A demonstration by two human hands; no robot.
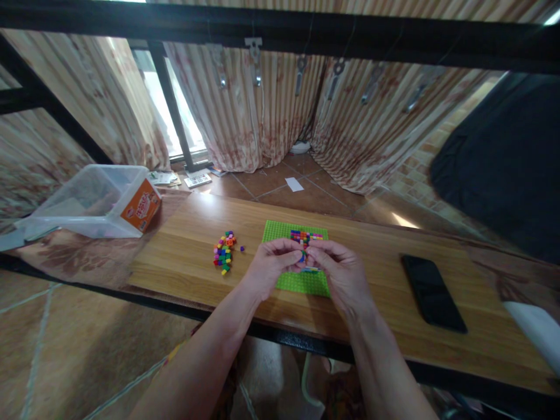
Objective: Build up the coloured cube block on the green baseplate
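Note:
A green studded baseplate (301, 284) lies on the wooden table, with rows of small colourful building bricks (306, 235) on its upper part. Over the plate my left hand (277, 259) and my right hand (339, 267) meet, fingertips almost touching. Between thumb and forefinger, my left hand pinches a small blue brick (302, 256). The right hand's fingers are closed at the same spot; what they grip is too small to make out. My hands hide part of the built rows. Left of the plate is a pile of loose bricks (224, 254), with a single purple brick (242, 248) beside it.
A black phone (433, 293) lies at the right of the wooden table (184, 251). A clear plastic bin (100, 224) with an orange label stands beyond the left end. Striped curtains (262, 116) hang behind, and a dark bar (280, 29) crosses above with metal hooks.

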